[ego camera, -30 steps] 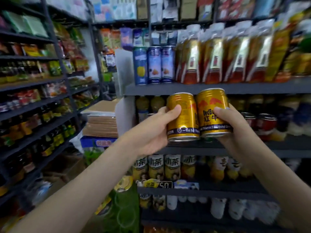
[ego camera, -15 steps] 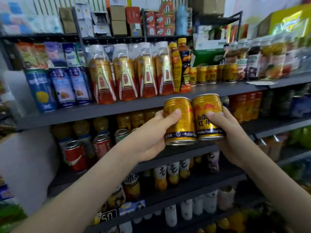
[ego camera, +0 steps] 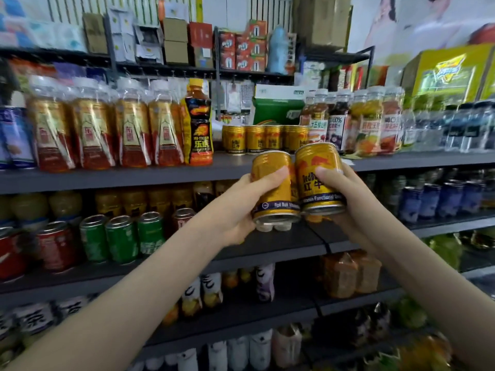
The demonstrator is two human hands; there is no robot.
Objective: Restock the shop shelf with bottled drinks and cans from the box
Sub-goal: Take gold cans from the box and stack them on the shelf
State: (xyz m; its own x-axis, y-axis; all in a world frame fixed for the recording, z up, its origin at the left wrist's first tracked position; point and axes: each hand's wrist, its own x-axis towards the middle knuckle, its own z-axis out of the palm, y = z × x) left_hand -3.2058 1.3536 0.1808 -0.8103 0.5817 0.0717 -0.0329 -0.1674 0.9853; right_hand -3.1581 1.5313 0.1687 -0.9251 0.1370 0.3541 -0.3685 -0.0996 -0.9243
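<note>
Two bare forearms reach up in a narrow shop aisle. The left hand (ego camera: 241, 207) grips the left can (ego camera: 270, 162), thumb across the front and fingers (ego camera: 273, 226) curled under its base. The right hand (ego camera: 345, 199) clasps the right can (ego camera: 316, 159), thumb on the label. The two cans touch side by side, leaning slightly, held in the air just in front of the front edge of the shelf (ego camera: 134, 178) and not yet on it. The box is out of view.

The step in hand looks to be the placing. Just behind the cans, a gold row (ego camera: 263, 139) of matching cans stands back from that edge. The next move seems to call for lifting both cans over the front edge and setting them on the bare strip ahead of the row, without knocking it or the bottles on either side.

The cans are short metal cylinders with bright rims, glossy printed sides and a dark band at the foot. They look hard and slick, so a firm hold matters. Left of the row stand an orange-capped bottle (ego camera: 198, 124) and wrapped bottles (ego camera: 93, 132) under crinkled clear film. To its right are clear plastic juice bottles (ego camera: 356, 124). The shelf boards are flat, matt grey. Green cans (ego camera: 120, 238) stand on the board below.
</note>
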